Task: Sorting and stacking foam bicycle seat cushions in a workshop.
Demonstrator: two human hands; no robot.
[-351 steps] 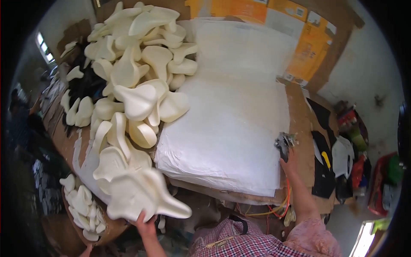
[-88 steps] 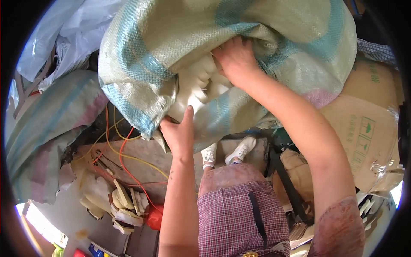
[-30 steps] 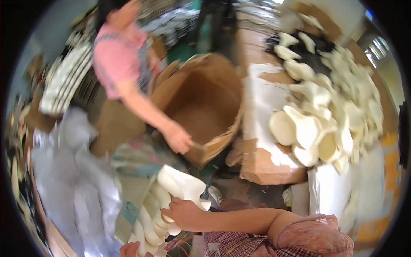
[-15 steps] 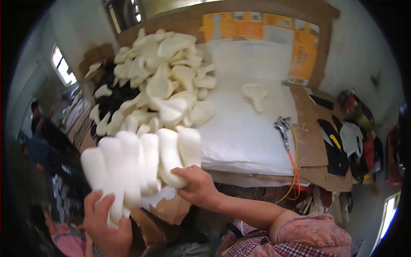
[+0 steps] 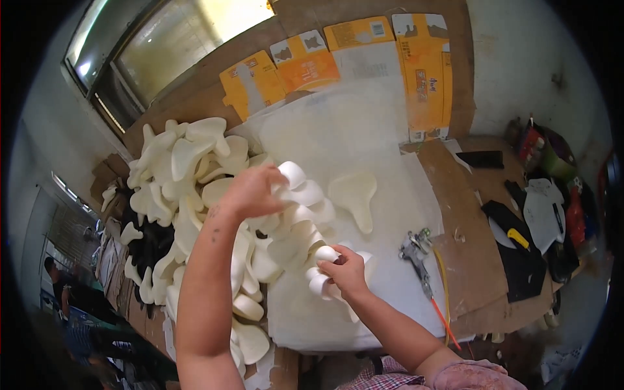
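Both hands are over the white-covered table, at a nested row of cream foam bicycle saddle pads (image 5: pixel 302 214). At the row's far end my left hand (image 5: pixel 257 192) is closed, its fingers around the end pads and partly hidden. My right hand (image 5: pixel 344 270) pinches a rounded pad end (image 5: pixel 326 255) at the near end, with more pads bunched beneath it. A single saddle pad (image 5: pixel 354 198) lies flat just right of the row. To the left rises a big heap of similar pads (image 5: pixel 195 156), partly behind my left forearm.
A spray gun (image 5: pixel 419 257) with an orange hose lies right of my right hand. Farther right are brown cardboard (image 5: pixel 448 188), black pieces and a yellow-handled cutter (image 5: pixel 518 238). Yellow carton panels (image 5: pixel 426 84) line the back. Another person (image 5: pixel 62 279) is at the far left.
The row of pads has gone from the table's front left onto the white sheet, carried by both hands. My left hand now reaches to its far end. The view has shifted.
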